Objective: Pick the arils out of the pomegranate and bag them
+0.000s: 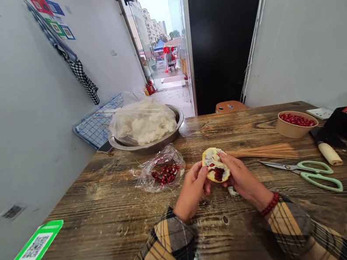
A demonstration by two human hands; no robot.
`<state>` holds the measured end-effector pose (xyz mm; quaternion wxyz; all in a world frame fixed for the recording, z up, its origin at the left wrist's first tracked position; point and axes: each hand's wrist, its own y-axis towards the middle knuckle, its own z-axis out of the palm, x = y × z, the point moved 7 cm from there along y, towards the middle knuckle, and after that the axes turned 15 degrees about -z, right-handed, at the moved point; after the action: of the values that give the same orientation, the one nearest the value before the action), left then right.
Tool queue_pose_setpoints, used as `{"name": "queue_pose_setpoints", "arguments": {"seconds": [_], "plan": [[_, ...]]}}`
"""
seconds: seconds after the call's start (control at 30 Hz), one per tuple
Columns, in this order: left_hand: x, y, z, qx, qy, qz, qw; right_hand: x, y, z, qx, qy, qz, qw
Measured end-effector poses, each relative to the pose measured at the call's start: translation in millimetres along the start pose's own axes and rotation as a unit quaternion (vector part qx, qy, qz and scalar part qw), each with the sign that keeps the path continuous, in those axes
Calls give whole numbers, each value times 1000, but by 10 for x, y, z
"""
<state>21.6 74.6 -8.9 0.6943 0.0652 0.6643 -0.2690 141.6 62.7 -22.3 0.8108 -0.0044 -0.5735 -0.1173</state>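
Observation:
Between my two hands is a piece of pomegranate (212, 159), its yellow rind round the edge and its cut inside facing me. Pale pith covers most of it, with dark red seeds in the lower part. My left hand (194, 188) grips its left side, thumb on the face. On the right side, my right hand (241, 176) holds the rim with fingers over the top. A clear plastic bag (144, 180) with loose pomegranate seeds (166, 174) lies to the left. A scrap of pith (232, 191) rests on the table below my right hand.
Bamboo skewers (264, 153) lie behind my right hand. Green-handled scissors (303, 169) point their blades toward it. A paper bowl (296, 130) of seeds and a wooden-handled tool (329, 153) stand farther right. A metal basin (152, 146) with a bagged white mass sits at the back left.

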Motion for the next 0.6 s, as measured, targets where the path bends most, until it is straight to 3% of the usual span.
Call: {"name": "queue_pose_setpoints", "arguments": {"seconds": [0.17,0.4,0.6], "plan": [[62,-10,-26,-47,30,-14,998,-2,-22,2,-33,-16,-44,998],[-104,-86,-82,-135,110,118,978,-2,-85,91,-10,-7,-51,999],[-143,-172,-43,-166,169,157,959,30,-146,192,-24,54,-55,997]]}}
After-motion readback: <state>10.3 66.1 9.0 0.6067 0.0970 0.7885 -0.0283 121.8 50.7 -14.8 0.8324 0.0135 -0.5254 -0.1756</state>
